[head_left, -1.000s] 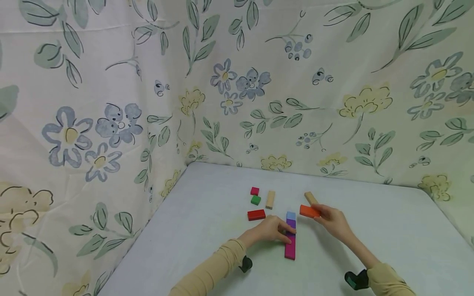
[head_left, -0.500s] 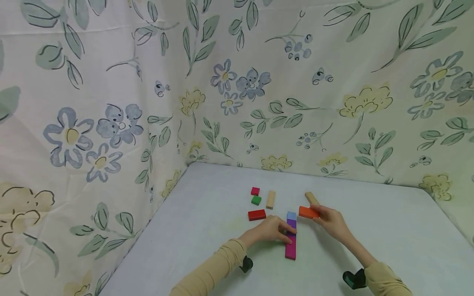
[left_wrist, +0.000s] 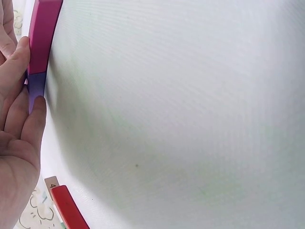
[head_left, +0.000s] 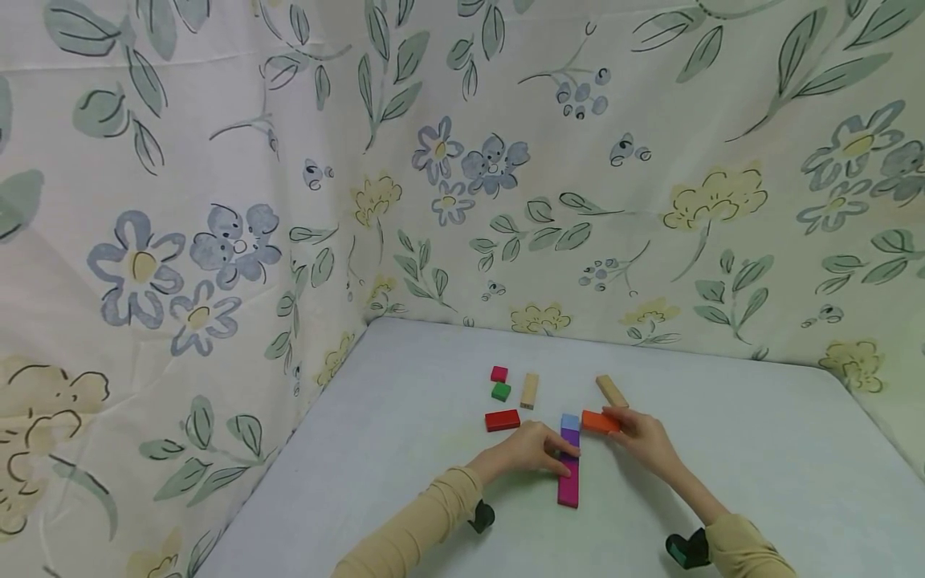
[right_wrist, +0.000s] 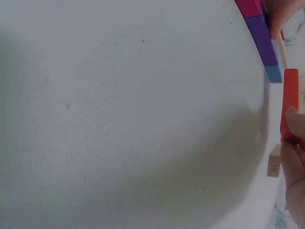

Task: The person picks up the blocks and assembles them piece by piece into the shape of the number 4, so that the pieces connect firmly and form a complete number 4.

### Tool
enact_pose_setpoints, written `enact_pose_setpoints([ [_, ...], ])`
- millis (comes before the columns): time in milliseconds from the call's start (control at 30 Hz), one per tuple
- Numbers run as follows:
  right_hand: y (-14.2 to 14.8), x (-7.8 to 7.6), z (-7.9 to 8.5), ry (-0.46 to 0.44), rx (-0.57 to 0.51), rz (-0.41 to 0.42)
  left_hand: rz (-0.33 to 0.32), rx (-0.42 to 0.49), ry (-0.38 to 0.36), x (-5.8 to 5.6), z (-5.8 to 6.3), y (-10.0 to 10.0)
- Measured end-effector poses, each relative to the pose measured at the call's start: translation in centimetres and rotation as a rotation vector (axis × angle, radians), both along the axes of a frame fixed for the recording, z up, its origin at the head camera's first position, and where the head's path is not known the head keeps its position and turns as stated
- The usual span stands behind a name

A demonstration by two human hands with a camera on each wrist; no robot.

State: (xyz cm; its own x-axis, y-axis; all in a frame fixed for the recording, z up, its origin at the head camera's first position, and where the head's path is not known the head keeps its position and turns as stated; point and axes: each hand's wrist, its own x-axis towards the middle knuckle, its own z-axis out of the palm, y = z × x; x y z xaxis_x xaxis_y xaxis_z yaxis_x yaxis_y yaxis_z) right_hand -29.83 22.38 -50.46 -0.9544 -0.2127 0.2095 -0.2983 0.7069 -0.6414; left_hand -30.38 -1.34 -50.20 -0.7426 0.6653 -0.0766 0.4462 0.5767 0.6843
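A magenta block (head_left: 568, 491), a purple block (head_left: 571, 437) and a light blue block (head_left: 570, 421) form one straight row on the table, magenta nearest the person. The left hand (head_left: 530, 446) lies across the middle of this row, its thumb on the magenta block and fingers about the purple block (left_wrist: 36, 83). An orange block (head_left: 596, 421) is pinched in the right hand (head_left: 645, 439), just right of the row's far end. In the right wrist view, the orange block (right_wrist: 290, 95) has its end close to the light blue block (right_wrist: 273, 74).
A red block (head_left: 502, 421), a green block (head_left: 501, 392) and a small pinkish-red block (head_left: 499, 374) lie left of the row. One plain wooden block (head_left: 530, 391) sits beside them, another wooden block (head_left: 610, 389) beyond the right hand. Floral cloth (head_left: 535, 241) surrounds the white table (head_left: 405, 377).
The right hand has moved slightly left and toward the person with the orange block, bringing it closer to the light blue end. The left hand stays on the row.
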Motion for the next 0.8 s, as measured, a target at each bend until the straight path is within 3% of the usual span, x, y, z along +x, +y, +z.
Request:
enact_pose_setpoints([
  [800, -0.29, -0.2, -1.0, -0.008, 0.033, 0.001, 0.011, 0.009, -0.025, 0.23, 0.22, -0.04],
])
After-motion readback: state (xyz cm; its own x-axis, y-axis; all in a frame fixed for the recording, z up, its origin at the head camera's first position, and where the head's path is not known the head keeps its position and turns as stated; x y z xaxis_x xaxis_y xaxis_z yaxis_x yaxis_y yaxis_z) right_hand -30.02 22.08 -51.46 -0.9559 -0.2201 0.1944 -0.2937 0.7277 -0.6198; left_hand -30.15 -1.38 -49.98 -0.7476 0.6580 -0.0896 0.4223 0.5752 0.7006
